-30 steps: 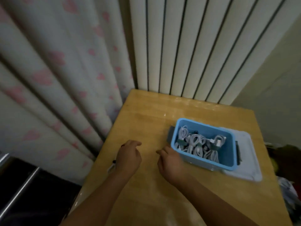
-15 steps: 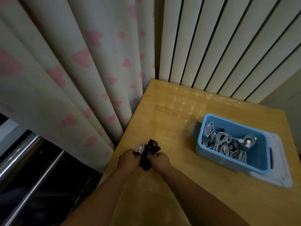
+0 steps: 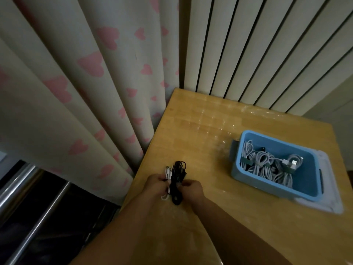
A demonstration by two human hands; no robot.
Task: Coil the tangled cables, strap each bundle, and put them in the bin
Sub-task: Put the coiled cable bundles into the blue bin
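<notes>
A small bundle of black and white cables (image 3: pixel 177 175) is held over the table's left edge. My left hand (image 3: pixel 155 185) grips its left side and my right hand (image 3: pixel 192 189) pinches its right side. A black loop hangs below between the hands. To the right stands a blue bin (image 3: pixel 248 178) on the wooden table (image 3: pixel 200 121), holding several coiled white cable bundles (image 3: pixel 265 165) with dark straps around them.
A clear lid (image 3: pixel 328 199) lies under the bin at the table's right. Curtains with pink hearts (image 3: pixel 86 83) hang close to the table's left edge; a ribbed wall panel (image 3: pixel 248 44) stands behind. Metal rails (image 3: pixel 23 190) run low on the left.
Both hands went from resting with nothing in them on the table to holding the black and white cable bundle at the left edge. The view has shifted left.
</notes>
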